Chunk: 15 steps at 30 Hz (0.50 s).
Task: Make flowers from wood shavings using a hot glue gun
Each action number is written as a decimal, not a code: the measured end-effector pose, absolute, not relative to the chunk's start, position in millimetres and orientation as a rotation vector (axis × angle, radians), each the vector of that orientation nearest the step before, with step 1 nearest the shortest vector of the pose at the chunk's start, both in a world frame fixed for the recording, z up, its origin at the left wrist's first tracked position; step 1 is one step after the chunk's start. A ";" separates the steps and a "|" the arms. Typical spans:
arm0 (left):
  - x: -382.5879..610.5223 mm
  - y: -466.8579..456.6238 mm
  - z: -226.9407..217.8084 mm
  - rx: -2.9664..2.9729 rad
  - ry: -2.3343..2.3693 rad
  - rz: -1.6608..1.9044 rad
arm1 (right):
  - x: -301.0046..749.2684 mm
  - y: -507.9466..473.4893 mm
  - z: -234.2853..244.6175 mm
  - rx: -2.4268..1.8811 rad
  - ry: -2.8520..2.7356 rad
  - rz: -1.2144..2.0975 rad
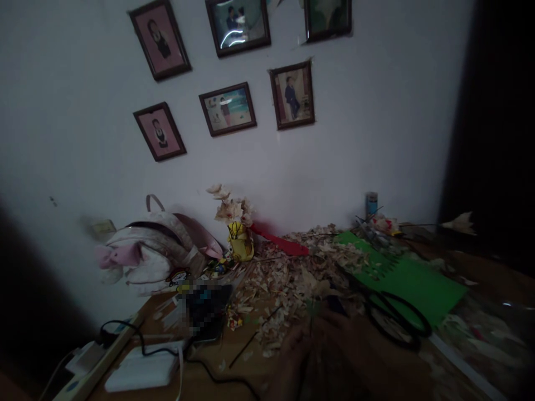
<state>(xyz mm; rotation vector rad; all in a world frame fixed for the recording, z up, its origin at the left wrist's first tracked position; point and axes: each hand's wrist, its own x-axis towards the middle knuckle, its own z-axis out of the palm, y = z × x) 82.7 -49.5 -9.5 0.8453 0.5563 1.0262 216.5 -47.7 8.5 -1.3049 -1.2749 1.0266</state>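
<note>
Low in the dim head view, my left hand [292,353] is closed around the stem of a pale, cream handmade flower [314,285]. The petals stand just above my fingers, with a bit of green at the flower's base. My right hand [340,331] is beside it, its fingers drawn together at the stem; what they pinch is too dark to make out. Under and behind the flower, pale petal-like scraps [280,284] are heaped on the table. Right of my right hand are large black scissors handles [395,323].
A green spiral notebook [405,281] lies at right. Behind stand a yellow vase [241,245] with similar flowers and a blue can [371,205]. At left are a pink-white backpack [154,250], a dark phone [209,312], a white box [144,367] and cables. Framed photos hang above.
</note>
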 end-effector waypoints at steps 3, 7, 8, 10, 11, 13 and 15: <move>82.9 -48.3 -16.6 0.816 0.534 1.023 | 219.0 -49.2 5.4 -1.289 -1.222 1.053; 84.5 -49.1 -20.8 0.813 0.541 1.007 | 231.2 -56.7 0.8 -1.317 -1.242 1.034; 84.7 -49.4 -20.9 0.820 0.547 1.012 | 233.3 -57.7 0.1 -1.319 -1.251 1.035; 84.8 -50.0 -20.0 0.841 0.566 1.017 | 233.5 -56.8 -1.0 -1.310 -1.254 1.043; 84.8 -50.3 -19.2 0.856 0.576 1.017 | 231.5 -55.1 -1.4 -1.304 -1.246 1.055; 84.7 -50.7 -17.1 0.878 0.596 1.022 | 225.3 -50.8 -2.2 -1.291 -1.213 1.093; 84.7 -50.9 -15.2 0.888 0.613 1.024 | 220.1 -47.8 -2.6 -1.278 -1.189 1.119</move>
